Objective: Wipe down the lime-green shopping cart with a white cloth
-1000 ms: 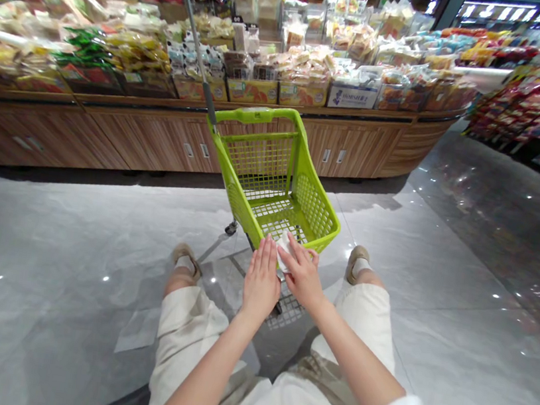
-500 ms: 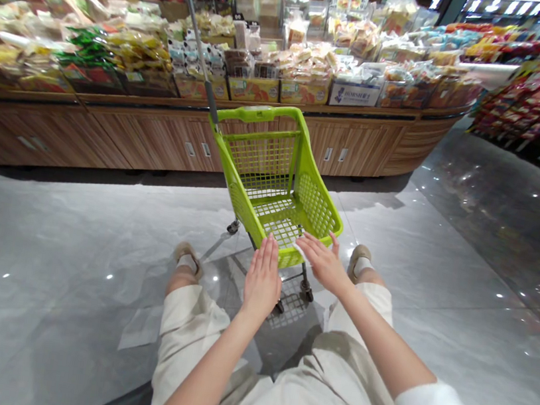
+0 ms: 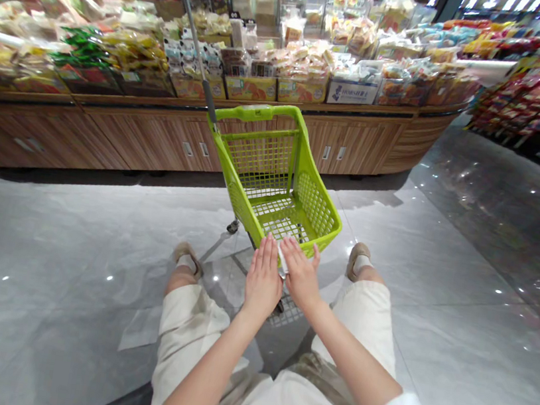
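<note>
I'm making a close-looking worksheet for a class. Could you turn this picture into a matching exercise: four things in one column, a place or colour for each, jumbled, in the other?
Things
1. Shopping cart
2. White tissue-like piece
3. Display counter
4. Shoes

Places and colours
A. Wood-grain front, beyond the cart
B. Beige
C. Bright green
D. Partly covered by the right hand

Pairs: 1-C, 2-D, 3-A, 4-B.

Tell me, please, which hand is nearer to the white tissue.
Right: the right hand partly covers the white tissue; the left hand is just to the tissue's left.
</note>
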Demonstrator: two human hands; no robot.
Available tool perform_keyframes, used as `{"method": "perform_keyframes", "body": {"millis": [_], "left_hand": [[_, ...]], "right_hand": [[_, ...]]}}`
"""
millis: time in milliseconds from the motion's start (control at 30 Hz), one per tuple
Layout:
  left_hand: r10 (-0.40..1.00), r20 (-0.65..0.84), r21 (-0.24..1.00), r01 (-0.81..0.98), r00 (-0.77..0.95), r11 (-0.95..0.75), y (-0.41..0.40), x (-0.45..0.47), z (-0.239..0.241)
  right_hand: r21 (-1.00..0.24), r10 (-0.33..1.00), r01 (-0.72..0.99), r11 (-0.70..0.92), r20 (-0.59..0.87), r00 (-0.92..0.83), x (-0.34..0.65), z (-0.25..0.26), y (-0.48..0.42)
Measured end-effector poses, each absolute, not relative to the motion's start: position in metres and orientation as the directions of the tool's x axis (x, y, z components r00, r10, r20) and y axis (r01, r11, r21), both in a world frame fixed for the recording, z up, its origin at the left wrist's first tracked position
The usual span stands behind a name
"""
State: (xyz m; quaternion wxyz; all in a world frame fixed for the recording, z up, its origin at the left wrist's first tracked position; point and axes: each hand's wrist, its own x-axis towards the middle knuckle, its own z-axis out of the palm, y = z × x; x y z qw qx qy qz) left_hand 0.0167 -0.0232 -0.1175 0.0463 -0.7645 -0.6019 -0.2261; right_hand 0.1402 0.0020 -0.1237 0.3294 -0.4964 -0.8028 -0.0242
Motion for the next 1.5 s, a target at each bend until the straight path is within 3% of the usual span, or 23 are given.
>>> {"method": "perform_keyframes", "body": {"millis": [233,400,567,767,967,1133,1300,1500], "left_hand": [[0.901,0.383,0.156,0.947,0.205,-0.282,-0.024,0.007,-0.117],[0.895,0.394,0.155,0.944,0.210,-0.290,-0.023,0.009,-0.117],[0.901,0.397,0.199,0.941,0.177,-0.273,-0.023,0.019,-0.116],[0.890,0.414,0.197,0.937,0.188,-0.289,-0.022,0.016,-0.119],[0.892,0.399,0.157,0.943,0.212,-0.295,-0.023,0.005,-0.118],[0.892,0.398,0.163,0.940,0.215,-0.299,-0.022,0.008,-0.116],[0.893,0.413,0.194,0.941,0.177,-0.276,-0.023,0.018,-0.114],[0.902,0.398,0.182,0.950,0.166,-0.255,-0.024,0.018,-0.117]], "right_hand": [[-0.139,0.730,0.808,0.572,0.536,-0.424,0.188,-0.121,0.015],[-0.135,0.806,0.917,0.375,0.535,-0.251,0.266,-0.124,0.047],[-0.257,0.836,0.933,0.251,0.544,-0.076,0.232,-0.127,0.036],[-0.275,0.792,0.818,0.505,0.524,-0.313,0.138,-0.125,-0.001],[-0.133,0.693,0.743,0.656,0.495,-0.524,0.203,-0.122,0.022],[-0.148,0.780,0.867,0.477,0.525,-0.339,0.278,-0.127,0.052],[-0.273,0.809,0.930,0.247,0.587,-0.043,0.225,-0.138,0.037],[-0.285,0.774,0.817,0.502,0.568,-0.278,0.131,-0.137,-0.006]]}}
